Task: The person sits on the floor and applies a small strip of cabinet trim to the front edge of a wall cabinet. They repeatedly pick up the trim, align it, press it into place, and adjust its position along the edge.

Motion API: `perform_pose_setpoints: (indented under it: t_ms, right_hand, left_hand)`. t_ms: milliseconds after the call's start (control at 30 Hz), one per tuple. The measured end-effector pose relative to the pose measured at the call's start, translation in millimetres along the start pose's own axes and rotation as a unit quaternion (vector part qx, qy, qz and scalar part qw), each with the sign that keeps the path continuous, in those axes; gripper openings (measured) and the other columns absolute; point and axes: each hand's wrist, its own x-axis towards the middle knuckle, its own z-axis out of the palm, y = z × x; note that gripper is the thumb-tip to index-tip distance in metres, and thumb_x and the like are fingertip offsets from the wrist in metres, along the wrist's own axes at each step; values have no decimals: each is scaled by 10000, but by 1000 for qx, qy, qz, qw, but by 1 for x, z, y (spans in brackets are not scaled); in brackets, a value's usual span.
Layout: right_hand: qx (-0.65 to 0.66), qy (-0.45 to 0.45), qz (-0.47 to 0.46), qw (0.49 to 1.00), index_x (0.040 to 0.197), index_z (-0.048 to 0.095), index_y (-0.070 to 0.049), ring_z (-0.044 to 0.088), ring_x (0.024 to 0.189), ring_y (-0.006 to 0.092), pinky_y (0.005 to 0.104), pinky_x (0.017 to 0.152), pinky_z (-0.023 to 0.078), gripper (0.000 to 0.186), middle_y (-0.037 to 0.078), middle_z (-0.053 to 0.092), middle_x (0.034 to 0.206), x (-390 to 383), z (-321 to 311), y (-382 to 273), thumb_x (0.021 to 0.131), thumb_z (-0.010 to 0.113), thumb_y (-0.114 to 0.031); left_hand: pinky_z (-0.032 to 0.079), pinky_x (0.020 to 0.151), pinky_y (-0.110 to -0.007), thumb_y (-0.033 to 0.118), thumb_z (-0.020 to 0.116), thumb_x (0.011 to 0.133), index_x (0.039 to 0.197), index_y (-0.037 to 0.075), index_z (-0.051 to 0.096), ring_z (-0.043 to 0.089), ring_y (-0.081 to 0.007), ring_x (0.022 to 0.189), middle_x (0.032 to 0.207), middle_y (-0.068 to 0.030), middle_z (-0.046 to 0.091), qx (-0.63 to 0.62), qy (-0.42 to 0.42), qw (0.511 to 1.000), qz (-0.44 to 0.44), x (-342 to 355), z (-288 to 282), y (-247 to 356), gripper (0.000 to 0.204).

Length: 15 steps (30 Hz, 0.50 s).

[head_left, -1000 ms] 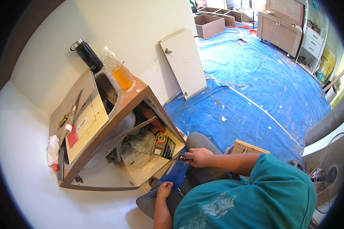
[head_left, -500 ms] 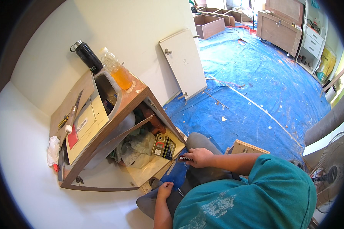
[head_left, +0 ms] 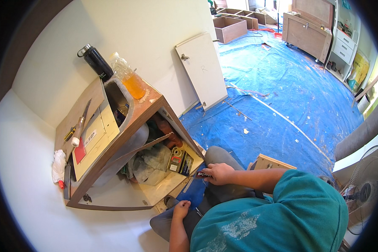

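Observation:
My right hand is closed around a small dark packet with pale and red print, held above my bent knee near the cabinet's open front. Whether it is a packet or a tube I cannot make out. My left hand rests by my other knee with its fingers curled together; anything inside them is hidden. Just left of the right hand, a yellow-and-black box stands inside the wooden cabinet. Beside the box lie crumpled clear plastic bags, with a loose thin brown panel slanting over them.
On the cabinet top are a black bottle, a plastic bottle of orange liquid and a wood-handled saw. A white door panel leans on the wall. Blue sheeting covers the floor; a fan stands at right.
The free end of the thin brown panel in the cabinet has shifted slightly down and to the right. Both hands stay nearly in place.

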Motion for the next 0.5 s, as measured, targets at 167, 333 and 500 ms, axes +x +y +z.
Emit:
perform_pose_setpoints:
  t_ms: [167,333,500]
  right_hand:
    - [2,-4,5,1000,1411,576,-203,683,980,375,499,838,550,485,146,652,1055,0,-4,-3,981,610,-425]
    - [2,-8,13,1000,1405,581,-202,684,982,374,497,841,552,482,144,656,1059,-2,-8,-6,980,612,-426]
    - [2,-4,7,1000,1403,583,-194,685,981,372,493,841,553,484,144,657,1061,-1,-4,-3,982,610,-433]
  left_hand:
    - [546,748,-303,290,691,983,1110,11,735,678,-142,776,900,-53,739,-7,-2,1000,-2,-1,0,1,310]
    - [546,749,-299,290,686,987,1104,8,735,677,-142,776,900,-51,736,-14,-4,1000,2,-3,-1,5,309]
    - [542,741,-294,298,683,988,1098,13,738,673,-137,769,890,-45,731,-10,-1,1000,5,-4,-1,7,310]
